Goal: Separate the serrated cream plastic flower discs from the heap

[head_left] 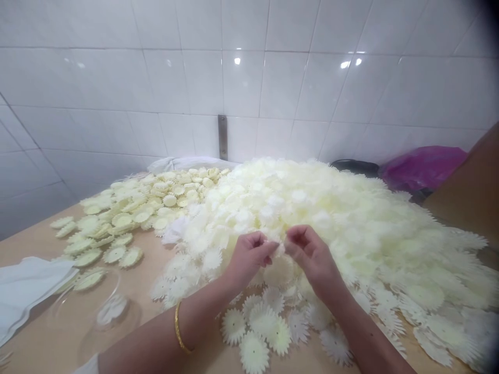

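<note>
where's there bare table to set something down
Bare table: narrow strip between stacked discs and loose heap; patch at far left, bordered by white sheet, discs and wall. Crowded: centre and right, under the heap.

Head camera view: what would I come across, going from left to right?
White sheet, small white wad, gold bangle, the person's left hand, the person's right hand, purple plastic.
</note>
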`<action>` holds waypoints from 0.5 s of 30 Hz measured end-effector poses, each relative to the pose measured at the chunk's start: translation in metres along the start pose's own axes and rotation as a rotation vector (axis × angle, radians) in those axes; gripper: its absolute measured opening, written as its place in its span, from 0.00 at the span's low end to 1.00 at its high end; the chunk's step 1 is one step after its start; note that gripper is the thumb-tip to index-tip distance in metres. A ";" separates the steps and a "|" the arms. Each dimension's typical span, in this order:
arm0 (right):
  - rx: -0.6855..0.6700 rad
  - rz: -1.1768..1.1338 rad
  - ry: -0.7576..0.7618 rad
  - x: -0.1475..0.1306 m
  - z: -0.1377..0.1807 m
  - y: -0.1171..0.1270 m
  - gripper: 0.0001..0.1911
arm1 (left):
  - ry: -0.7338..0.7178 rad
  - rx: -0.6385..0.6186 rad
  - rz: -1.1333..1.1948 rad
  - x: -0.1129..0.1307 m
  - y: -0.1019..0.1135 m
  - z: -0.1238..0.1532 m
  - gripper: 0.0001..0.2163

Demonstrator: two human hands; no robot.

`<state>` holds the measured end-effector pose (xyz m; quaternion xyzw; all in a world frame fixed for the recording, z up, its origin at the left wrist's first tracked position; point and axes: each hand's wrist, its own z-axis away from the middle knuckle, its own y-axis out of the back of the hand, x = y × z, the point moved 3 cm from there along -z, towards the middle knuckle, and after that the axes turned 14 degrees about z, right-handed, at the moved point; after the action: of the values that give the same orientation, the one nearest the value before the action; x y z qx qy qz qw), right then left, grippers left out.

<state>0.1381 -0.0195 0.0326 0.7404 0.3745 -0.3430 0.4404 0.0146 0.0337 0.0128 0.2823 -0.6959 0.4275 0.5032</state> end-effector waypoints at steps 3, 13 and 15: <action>-0.003 0.124 0.058 -0.002 0.001 -0.002 0.14 | -0.005 -0.020 0.005 -0.001 -0.002 0.001 0.15; 0.040 0.133 0.065 -0.002 0.001 -0.001 0.09 | 0.138 -0.135 0.068 -0.007 -0.005 0.000 0.11; 0.059 0.128 0.037 0.001 0.001 -0.001 0.10 | 0.147 -0.104 0.114 -0.007 -0.004 0.000 0.10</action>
<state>0.1378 -0.0198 0.0311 0.7817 0.3240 -0.3113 0.4325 0.0201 0.0320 0.0071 0.1835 -0.6933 0.4382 0.5419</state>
